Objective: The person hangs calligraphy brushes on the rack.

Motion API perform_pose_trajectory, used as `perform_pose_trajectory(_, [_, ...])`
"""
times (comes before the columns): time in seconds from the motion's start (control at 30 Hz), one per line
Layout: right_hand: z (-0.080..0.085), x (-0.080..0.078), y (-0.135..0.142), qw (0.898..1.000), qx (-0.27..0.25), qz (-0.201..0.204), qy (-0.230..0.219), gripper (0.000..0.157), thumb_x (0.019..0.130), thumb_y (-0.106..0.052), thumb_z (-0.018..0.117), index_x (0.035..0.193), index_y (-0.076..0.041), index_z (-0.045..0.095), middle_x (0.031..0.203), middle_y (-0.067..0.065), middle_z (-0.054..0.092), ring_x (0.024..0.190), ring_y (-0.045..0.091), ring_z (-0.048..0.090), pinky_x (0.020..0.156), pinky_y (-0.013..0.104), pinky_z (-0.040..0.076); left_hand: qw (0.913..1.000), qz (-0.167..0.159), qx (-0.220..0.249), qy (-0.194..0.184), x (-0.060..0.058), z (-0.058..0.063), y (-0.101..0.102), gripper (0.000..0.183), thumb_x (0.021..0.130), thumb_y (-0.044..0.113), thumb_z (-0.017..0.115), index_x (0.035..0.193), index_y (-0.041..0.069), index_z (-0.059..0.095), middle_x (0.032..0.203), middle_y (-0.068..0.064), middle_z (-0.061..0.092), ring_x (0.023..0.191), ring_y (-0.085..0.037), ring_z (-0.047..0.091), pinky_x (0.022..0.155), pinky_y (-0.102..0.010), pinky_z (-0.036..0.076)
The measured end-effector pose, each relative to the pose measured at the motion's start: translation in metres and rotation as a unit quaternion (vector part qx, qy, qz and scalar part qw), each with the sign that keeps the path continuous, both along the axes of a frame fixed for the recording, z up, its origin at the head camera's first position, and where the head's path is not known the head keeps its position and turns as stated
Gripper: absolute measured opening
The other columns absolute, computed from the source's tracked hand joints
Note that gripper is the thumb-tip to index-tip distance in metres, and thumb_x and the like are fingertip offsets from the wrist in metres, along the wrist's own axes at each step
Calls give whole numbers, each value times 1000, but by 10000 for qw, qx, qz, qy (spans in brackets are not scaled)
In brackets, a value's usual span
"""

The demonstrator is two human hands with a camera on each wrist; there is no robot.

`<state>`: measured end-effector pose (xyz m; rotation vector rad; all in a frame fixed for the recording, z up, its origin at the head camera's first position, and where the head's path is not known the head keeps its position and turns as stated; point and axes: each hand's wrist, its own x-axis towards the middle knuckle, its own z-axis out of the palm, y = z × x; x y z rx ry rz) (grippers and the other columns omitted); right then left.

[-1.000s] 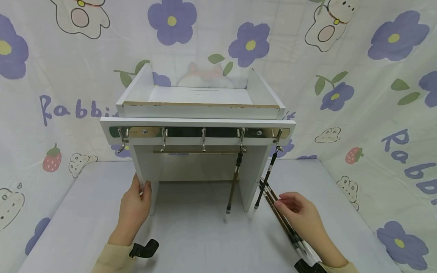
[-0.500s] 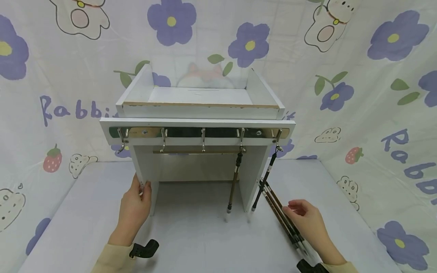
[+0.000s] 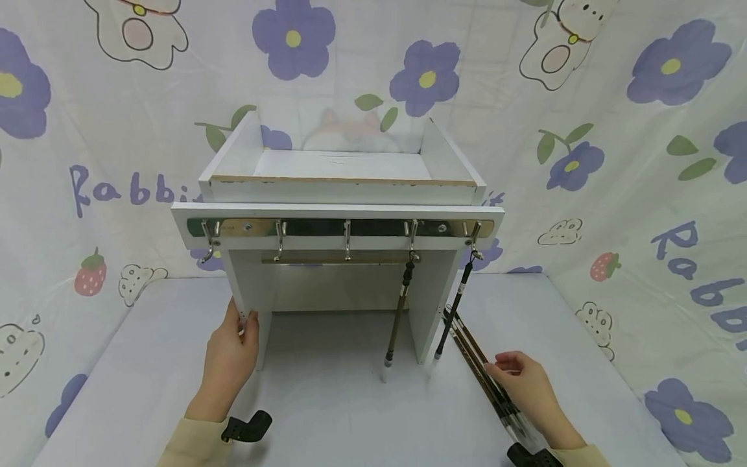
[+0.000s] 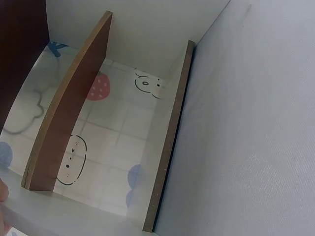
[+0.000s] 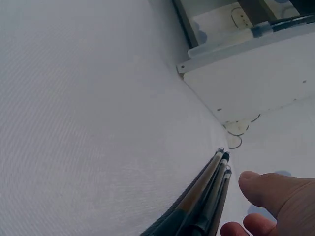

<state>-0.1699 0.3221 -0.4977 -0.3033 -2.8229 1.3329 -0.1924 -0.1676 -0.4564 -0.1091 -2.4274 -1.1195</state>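
Note:
My left hand (image 3: 227, 357) holds the left side panel of a white wooden shelf (image 3: 332, 210) low down, thumb in front. Two calligraphy brushes hang tip down from the shelf's hooks: a brown one (image 3: 399, 318) from the second hook from the right, a black one (image 3: 454, 308) from the rightmost. Several more brushes (image 3: 475, 363) lie bunched on the table, right of the shelf. Beside this bunch is my right hand (image 3: 528, 383), fingers loosely bent. In the right wrist view, a gap shows between its thumb (image 5: 266, 189) and the brushes.
A metal hook rail (image 3: 315, 226) runs along the shelf's front edge. Above it sits an open white tray section (image 3: 344, 191). A printed cloth (image 3: 496, 130) with flowers and rabbits hangs behind, and white cloth covers the table (image 3: 344, 408).
My right hand has moved down and slightly right along the bunch of brushes. Both hanging brushes sway a little. My left hand stays on the panel.

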Motion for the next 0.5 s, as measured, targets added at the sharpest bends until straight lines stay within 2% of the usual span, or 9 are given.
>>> perform_pose_trajectory(0.3, [-12,-5,3,10000,-7,-51,-84,51,88,-35,72,119,3,58,102,11,65,92,24,61,74,36,51,10000,41,4,23,1,1,0,46,103,22,44,144,3,34,121,-32,58,94,-45,65,69,-55,55])
perform_pose_trajectory(0.5, [-15,-9,4,9996,249,40,-107,43,88,-27,71,116,4,59,99,10,65,89,23,61,71,36,51,10000,25,-23,32,1,0,0,47,103,23,44,145,4,33,122,-32,58,96,-45,65,69,-56,54])
